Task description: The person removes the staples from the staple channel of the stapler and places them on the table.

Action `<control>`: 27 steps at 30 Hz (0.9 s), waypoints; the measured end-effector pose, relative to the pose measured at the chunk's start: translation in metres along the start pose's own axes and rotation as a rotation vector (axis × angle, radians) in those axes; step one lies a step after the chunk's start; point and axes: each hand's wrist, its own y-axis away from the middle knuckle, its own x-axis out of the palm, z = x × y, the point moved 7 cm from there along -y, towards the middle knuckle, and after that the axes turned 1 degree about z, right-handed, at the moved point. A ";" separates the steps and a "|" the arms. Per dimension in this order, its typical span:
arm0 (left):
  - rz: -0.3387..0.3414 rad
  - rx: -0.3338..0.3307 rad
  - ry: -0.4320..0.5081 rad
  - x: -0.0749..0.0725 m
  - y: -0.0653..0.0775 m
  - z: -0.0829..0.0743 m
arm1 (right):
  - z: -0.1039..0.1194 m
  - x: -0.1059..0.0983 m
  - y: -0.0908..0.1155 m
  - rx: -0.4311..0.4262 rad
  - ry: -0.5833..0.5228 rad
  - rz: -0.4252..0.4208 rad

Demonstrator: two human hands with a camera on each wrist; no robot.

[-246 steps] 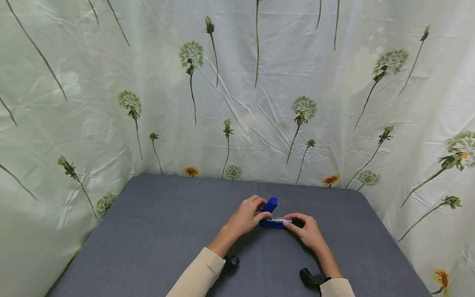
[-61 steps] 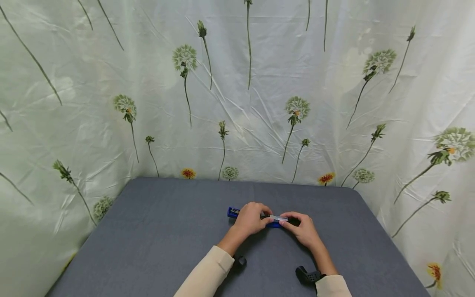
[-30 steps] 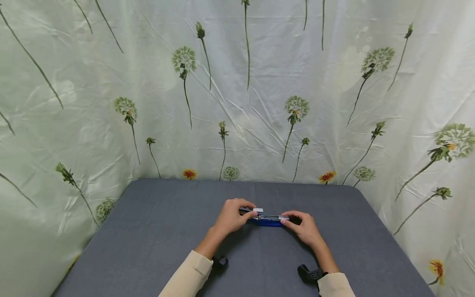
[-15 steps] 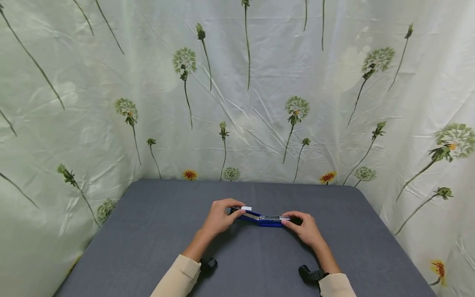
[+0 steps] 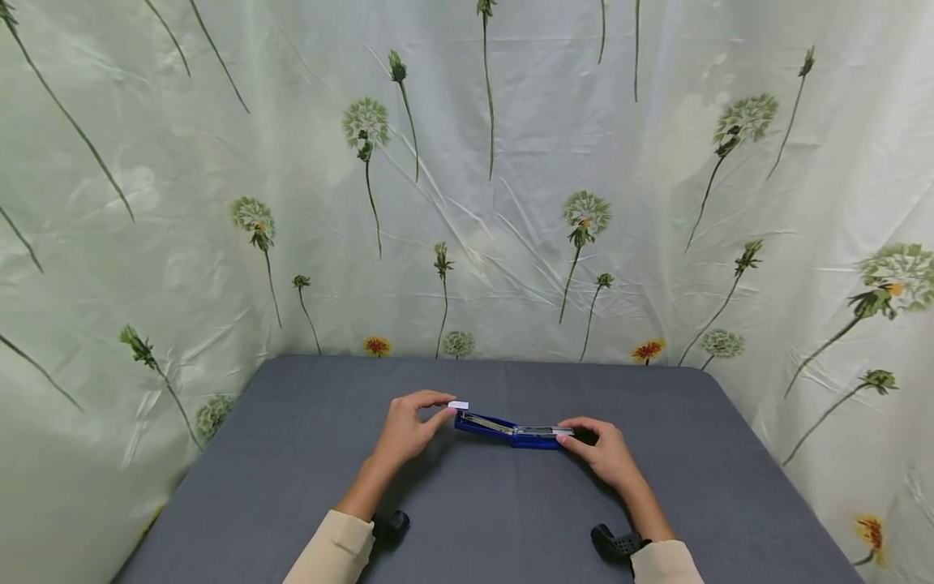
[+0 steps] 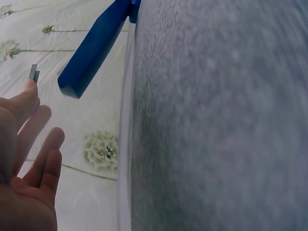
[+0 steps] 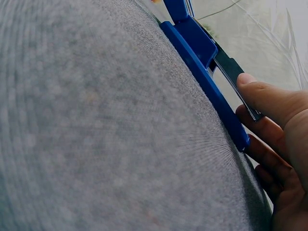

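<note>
A blue stapler [image 5: 536,443] lies on the table, its top cover [image 5: 485,425] swung far back to the left. My left hand [image 5: 404,428] pinches a short strip of staples [image 5: 459,405] between thumb and fingertips, just off the cover's free end. In the left wrist view the strip [image 6: 33,73] sticks up past the thumb, apart from the blue cover [image 6: 94,53]. My right hand [image 5: 607,456] grips the stapler's right end. The right wrist view has its thumb and a finger pinching the dark metal magazine [image 7: 231,67], raised above the blue base [image 7: 207,86].
A grey cloth-covered table [image 5: 306,470] spreads around both hands. Behind it hangs a pale curtain [image 5: 467,162] printed with dandelions. Each wrist wears a black strap mount, such as the one on the right wrist [image 5: 616,543].
The stapler's cover, upright at first, has swung back to the left. My left hand has drawn leftward from the magazine with the staple strip. The right hand keeps its hold.
</note>
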 end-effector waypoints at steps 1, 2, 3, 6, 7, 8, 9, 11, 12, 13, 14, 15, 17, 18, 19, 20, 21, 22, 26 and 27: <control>-0.002 0.004 -0.003 -0.002 0.001 0.002 | 0.000 0.000 0.000 -0.001 -0.001 0.000; -0.004 0.011 -0.006 -0.004 0.002 0.003 | 0.001 0.001 -0.001 -0.003 -0.005 0.000; -0.003 0.015 -0.012 -0.006 0.003 0.005 | 0.001 0.001 -0.001 -0.003 -0.006 0.001; 0.008 0.007 -0.027 -0.011 0.006 0.010 | 0.002 0.000 -0.001 -0.006 -0.020 0.002; 0.012 -0.004 -0.030 -0.012 0.006 0.012 | 0.002 0.000 0.000 -0.007 -0.023 0.001; 0.016 -0.015 -0.034 -0.013 0.007 0.013 | 0.002 0.000 0.000 -0.008 -0.021 0.001; 0.021 -0.032 -0.038 -0.015 0.008 0.016 | 0.001 0.000 0.000 -0.010 -0.020 0.000; 0.030 -0.063 -0.041 -0.017 0.010 0.020 | 0.001 -0.001 0.001 -0.012 -0.020 0.000; 0.035 -0.076 -0.041 -0.018 0.010 0.022 | 0.001 -0.001 0.001 -0.011 -0.018 0.000; 0.043 -0.088 -0.041 -0.019 0.011 0.024 | 0.000 -0.001 0.001 -0.010 -0.014 -0.002; 0.054 -0.099 -0.041 -0.019 0.011 0.026 | 0.000 -0.001 0.001 -0.009 -0.013 -0.003; 0.067 -0.108 -0.045 -0.019 0.012 0.028 | -0.001 -0.002 0.000 -0.006 -0.013 -0.006; 0.094 -0.122 -0.050 -0.018 0.013 0.032 | -0.001 -0.002 0.000 -0.001 -0.009 -0.009; 0.105 -0.127 -0.055 -0.018 0.014 0.034 | -0.001 -0.002 0.000 0.001 -0.007 -0.009; 0.115 -0.131 -0.061 -0.017 0.014 0.037 | -0.002 -0.002 0.000 0.002 -0.004 -0.008; 0.123 -0.135 -0.068 -0.017 0.015 0.039 | -0.002 -0.002 0.000 0.004 -0.003 -0.006; 0.128 -0.135 -0.079 -0.016 0.016 0.041 | -0.002 -0.001 0.000 0.003 -0.001 -0.003; 0.131 -0.131 -0.087 -0.016 0.016 0.042 | -0.002 -0.001 -0.001 0.002 0.001 0.000; 0.146 -0.129 -0.119 -0.015 0.020 0.047 | -0.002 0.000 -0.001 -0.002 -0.004 0.003; 0.152 -0.128 -0.126 -0.015 0.021 0.047 | -0.002 0.000 -0.001 -0.003 -0.005 0.004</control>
